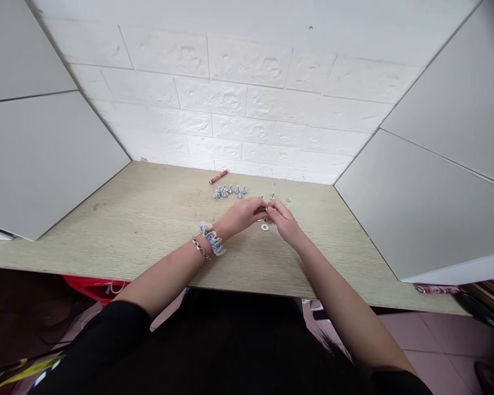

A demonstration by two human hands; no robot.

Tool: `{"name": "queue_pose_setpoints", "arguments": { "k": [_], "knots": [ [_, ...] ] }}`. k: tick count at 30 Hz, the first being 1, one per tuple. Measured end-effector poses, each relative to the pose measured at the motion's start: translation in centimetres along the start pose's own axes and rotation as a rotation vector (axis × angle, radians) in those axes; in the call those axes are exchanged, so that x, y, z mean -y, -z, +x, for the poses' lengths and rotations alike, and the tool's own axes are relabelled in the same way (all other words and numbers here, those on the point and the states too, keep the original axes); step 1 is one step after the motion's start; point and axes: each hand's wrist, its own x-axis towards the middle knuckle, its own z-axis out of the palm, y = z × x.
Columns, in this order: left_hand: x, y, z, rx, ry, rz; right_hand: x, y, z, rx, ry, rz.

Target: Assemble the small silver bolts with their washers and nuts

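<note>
Close together over the tabletop, my left hand (248, 210) and my right hand (285, 220) are both closed, fingertips pinched on one small metal piece (265, 209). It looks like a bolt, mostly covered by the fingers. Just below the hands lies a flat washer (264, 227), and part of another shows under the fingers. Behind my right hand a loose bolt (272, 196) stands on its head, with a nut (288, 200) to its right. Several bolts with washers on them (230, 189) stand in a group behind my left hand.
A red tube-like stick (218, 176) lies near the white brick-patterned wall (230, 99). Grey-white panels flank the wooden tabletop (148, 219) on the left (53, 164) and right (440, 203). Another red-patterned tube (437, 289) rests at the right front edge.
</note>
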Motion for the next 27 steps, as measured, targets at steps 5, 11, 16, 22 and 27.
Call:
{"name": "queue_pose_setpoints", "arguments": {
  "k": [5, 11, 16, 22, 27],
  "knots": [
    [0.21, 0.43, -0.09, 0.025, -0.050, 0.079, 0.50, -0.24, 0.13, -0.018, -0.028, 0.179],
    [0.42, 0.22, -0.09, 0.033, -0.095, 0.120, -0.16, -0.13, 0.19, -0.050, -0.062, -0.037],
    [0.52, 0.14, -0.12, 0.036, -0.115, 0.122, 0.03, -0.18, -0.04, -0.067, 0.020, -0.192],
    [0.73, 0.16, -0.06, -0.011, -0.159, 0.187, 0.10, -0.13, -0.10, -0.066, 0.075, -0.045],
    [0.59, 0.16, -0.04, -0.011, -0.156, 0.145, 0.12, -0.16, 0.01, -0.126, 0.018, -0.185]
  ]
}}
